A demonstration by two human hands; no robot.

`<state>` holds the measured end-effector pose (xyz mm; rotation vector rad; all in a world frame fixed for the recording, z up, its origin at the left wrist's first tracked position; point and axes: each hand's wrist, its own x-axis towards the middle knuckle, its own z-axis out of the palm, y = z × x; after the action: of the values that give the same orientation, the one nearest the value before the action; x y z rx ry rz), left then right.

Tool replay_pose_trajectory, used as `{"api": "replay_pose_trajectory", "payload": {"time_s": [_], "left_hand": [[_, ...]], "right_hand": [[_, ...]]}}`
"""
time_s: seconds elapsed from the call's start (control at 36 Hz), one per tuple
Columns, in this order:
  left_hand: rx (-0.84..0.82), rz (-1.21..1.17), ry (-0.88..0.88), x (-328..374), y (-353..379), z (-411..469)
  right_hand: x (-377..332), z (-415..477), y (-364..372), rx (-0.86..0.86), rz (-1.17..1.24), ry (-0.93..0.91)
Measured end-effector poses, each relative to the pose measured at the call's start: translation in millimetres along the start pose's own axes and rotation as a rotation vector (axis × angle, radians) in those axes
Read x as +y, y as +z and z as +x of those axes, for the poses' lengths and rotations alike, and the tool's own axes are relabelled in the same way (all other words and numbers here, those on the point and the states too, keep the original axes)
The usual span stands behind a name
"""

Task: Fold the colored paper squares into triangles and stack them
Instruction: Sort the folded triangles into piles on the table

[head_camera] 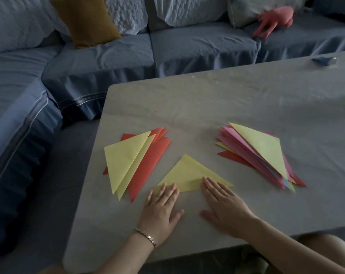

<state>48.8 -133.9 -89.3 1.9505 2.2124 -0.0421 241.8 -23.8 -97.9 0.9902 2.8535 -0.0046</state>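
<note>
A yellow paper triangle (188, 173) lies flat on the grey table (236, 99) in front of me. My left hand (160, 210) rests palm down, its fingertips on the triangle's near left corner. My right hand (224, 204) also lies flat, fingers spread, its fingertips on the near edge further right. To the left sits a stack of folded triangles (136, 163), yellow ones on top of red ones. To the right lies a fanned pile of paper sheets (262, 155), a yellow sheet on top of pink, red and blue ones.
A blue sofa (108, 62) wraps around the table's far and left sides, with a mustard cushion (84, 20) and a pink plush toy (274, 19) on it. A small dark blue object (324, 61) lies near the table's far right edge.
</note>
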Motion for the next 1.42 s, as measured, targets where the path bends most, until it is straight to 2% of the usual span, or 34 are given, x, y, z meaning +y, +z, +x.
{"api": "replay_pose_trajectory", "payload": {"time_s": [0.28, 0.42, 0.56, 0.64, 0.75, 0.83, 0.92, 0.97, 1.06, 1.17, 1.28, 1.33, 1.42], "left_hand": [[-0.128, -0.061, -0.103, -17, -9, -15], [0.027, -0.131, -0.152, -25, -7, -23], [0.109, -0.231, -0.21, -24, -11, -29], [0.158, -0.152, -0.247, -23, -12, -29], [0.409, -0.152, -0.206, -36, -24, -22], [0.508, -0.168, -0.392, -56, -37, -6], [0.336, -0.273, -0.677, -70, -47, 9], [0.27, -0.336, -0.782, -77, -49, 16], [0.213, -0.328, -0.789, -82, -45, 22], [0.184, -0.244, -0.748, -83, -41, 24], [0.217, -0.189, -0.679, -85, -37, 21], [0.204, -0.105, -0.628, -86, -36, 20], [0.18, 0.019, -0.562, -89, -39, 21]], "right_hand": [[42, -33, -6, -0.092, -0.01, 0.11], [41, -35, -3, -0.112, -0.03, 0.15], [35, -32, -4, -0.103, -0.008, 0.184], [32, -31, -5, -0.059, 0.018, 0.257], [25, -11, -28, 0.123, 0.201, 0.321], [22, 14, -42, 0.019, 0.357, 0.373], [14, 38, -52, -0.118, 0.428, 0.453], [10, 51, -54, -0.21, 0.377, 0.468], [7, 64, -57, -0.293, 0.345, 0.511], [8, 68, -55, -0.316, 0.451, 0.566], [11, 57, -47, -0.224, 0.566, 0.453], [16, 48, -41, -0.064, 0.741, 0.428], [35, 37, -42, 0.262, 1.093, 0.581]]}}
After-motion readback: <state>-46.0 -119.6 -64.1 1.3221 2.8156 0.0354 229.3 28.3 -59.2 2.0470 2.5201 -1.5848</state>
